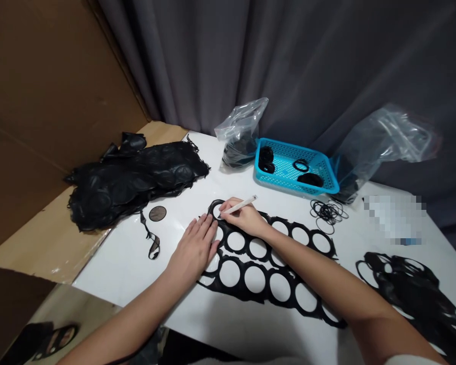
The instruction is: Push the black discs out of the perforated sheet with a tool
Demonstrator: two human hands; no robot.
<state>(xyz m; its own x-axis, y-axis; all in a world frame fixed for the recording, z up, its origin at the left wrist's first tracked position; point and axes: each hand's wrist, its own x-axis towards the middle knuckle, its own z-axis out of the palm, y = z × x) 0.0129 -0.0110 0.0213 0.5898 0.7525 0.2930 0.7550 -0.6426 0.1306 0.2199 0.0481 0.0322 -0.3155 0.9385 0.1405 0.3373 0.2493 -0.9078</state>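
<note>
A black rubber-like sheet [267,282] with rows of round holes lies on the white table in front of me. My left hand [193,248] rests flat on its left end, fingers stretched out and a little apart. Closed around a slim white pen-shaped tool [243,204], my right hand [245,218] is at the sheet's upper left corner, beside the first ring. The tool's tip points down to the left at that ring; I cannot make out whether it is a blade. Left of my left hand lie a dark round disc [157,214] and a thin black scrap [154,247].
A pile of black sheets [133,177] sits at the back left. Behind the holed sheet stand a blue basket [289,186] with black rings and discs, and two clear bags [243,126]. Thin black loops [329,213] and black scraps [410,289] lie at the right.
</note>
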